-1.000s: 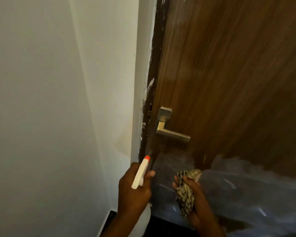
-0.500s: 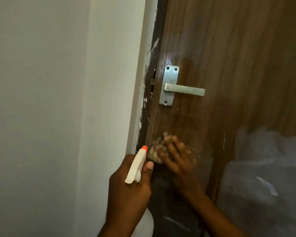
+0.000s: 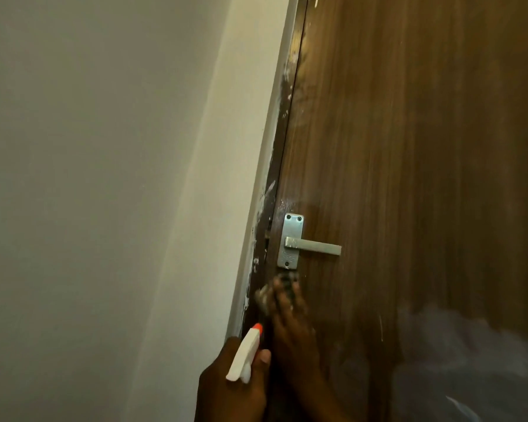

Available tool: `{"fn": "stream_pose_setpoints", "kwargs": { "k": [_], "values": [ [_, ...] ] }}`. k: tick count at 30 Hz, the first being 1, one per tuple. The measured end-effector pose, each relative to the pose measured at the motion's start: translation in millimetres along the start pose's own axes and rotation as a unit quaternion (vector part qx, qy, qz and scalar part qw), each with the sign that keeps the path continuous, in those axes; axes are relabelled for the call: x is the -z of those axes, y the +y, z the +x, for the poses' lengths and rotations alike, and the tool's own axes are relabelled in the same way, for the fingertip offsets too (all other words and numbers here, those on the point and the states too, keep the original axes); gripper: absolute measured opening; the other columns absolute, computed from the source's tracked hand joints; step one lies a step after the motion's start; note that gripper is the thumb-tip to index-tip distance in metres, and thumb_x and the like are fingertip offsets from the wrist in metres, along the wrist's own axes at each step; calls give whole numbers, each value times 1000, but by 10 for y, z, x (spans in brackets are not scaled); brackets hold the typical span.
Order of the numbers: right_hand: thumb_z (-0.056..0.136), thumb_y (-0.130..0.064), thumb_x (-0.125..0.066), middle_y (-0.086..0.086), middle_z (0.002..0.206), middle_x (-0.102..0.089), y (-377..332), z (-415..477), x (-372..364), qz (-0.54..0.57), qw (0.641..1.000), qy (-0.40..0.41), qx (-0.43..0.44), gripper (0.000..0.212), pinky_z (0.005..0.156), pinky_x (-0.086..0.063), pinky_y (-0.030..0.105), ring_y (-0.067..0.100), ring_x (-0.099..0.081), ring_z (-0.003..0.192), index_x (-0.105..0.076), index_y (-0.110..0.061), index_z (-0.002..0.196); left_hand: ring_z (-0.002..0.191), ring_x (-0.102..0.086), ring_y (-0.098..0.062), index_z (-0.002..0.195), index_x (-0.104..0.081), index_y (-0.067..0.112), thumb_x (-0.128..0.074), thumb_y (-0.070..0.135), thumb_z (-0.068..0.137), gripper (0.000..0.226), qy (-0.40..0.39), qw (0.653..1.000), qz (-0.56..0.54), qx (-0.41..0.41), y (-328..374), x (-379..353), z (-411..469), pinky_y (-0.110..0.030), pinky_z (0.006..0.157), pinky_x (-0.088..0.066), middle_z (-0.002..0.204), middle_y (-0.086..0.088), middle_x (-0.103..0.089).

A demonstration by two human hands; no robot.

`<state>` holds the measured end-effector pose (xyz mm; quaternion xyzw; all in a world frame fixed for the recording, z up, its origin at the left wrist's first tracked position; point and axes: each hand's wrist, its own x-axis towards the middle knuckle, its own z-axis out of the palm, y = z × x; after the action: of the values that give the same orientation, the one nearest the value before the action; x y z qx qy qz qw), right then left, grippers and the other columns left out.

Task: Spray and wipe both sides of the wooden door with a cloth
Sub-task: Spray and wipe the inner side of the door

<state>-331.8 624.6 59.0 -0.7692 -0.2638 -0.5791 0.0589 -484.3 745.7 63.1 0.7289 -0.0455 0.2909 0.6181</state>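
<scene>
Wooden door (image 3: 409, 147), dark brown with vertical grain, fills the right half of the view and stands closed against a paint-smeared door frame (image 3: 275, 178), with a pale wall (image 3: 89, 178) taking up the left half. On the door's left edge sits a silver backplate (image 3: 290, 240) fixed with screws, and from it a flat metal lever handle (image 3: 313, 247) juts level to the right. Just below the backplate, the right hand (image 3: 290, 324) lies against the door face with its fingers reaching upward, roughly straight, and pressing a crumpled cloth (image 3: 264, 296) onto the wood. The cloth shows at the fingertips and at the left side of the hand, close to the frame; both hand and cloth are smeared by motion blur, so the cloth's pattern cannot be made out. Nearer and to the left, the left hand (image 3: 232, 388) is wrapped round a white spray bottle (image 3: 244, 353), thumb alongside the head, with the orange nozzle tip (image 3: 258, 327) pointing up and toward the door edge. The two hands are side by side, the left one nearer, and whether they touch cannot be told. A wet sheen shows on the wood above the backplate. Cloudy plastic film (image 3: 470, 360) covers the lower right part of the door.
</scene>
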Motion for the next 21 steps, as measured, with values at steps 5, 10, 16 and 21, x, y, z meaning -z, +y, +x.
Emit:
{"fn": "stream_pose_setpoints", "kwargs": {
  "k": [5, 10, 16, 21],
  "values": [
    [100, -40, -42, 3, 167, -9, 621, -527, 296, -123, 970, -70, 198, 62, 111, -40, 43, 28, -25, 147, -21, -28, 157, 88, -63, -9, 93, -57, 31, -65, 36, 83, 14, 25, 998, -35, -55, -170, -137, 21, -21, 80, -50, 84, 14, -61],
    [90, -48, -50, 16, 166, -7, 192, 182, 231, -108, 984, 11, -143, 88, 123, -2, 47, 34, -5, 153, -10, -11, 159, 79, -52, -10, 97, -47, 26, -63, 34, 85, 22, 38, 998, -16, -45, -41, -68, 104, -19, 72, -41, 83, 10, -51],
    [105, -40, -32, 14, 151, -31, -310, -242, -132, -55, 997, -7, 46, 59, 119, -26, 40, 27, -24, 144, -22, -8, 154, 87, -62, -14, 118, -56, 10, -66, 39, 81, 48, 17, 997, -63, -40, -21, 83, 24, -37, 95, -46, 114, -12, -63],
    [81, -50, -68, 10, 160, -29, 344, -609, 65, -164, 980, -90, 71, 83, 122, -13, 47, 27, -8, 151, -37, -17, 150, 82, -57, -17, 108, -50, 17, -64, 29, 84, 30, 14, 999, -6, -51, -122, 206, -12, -44, 89, -52, 111, -11, -62]
  ]
}}
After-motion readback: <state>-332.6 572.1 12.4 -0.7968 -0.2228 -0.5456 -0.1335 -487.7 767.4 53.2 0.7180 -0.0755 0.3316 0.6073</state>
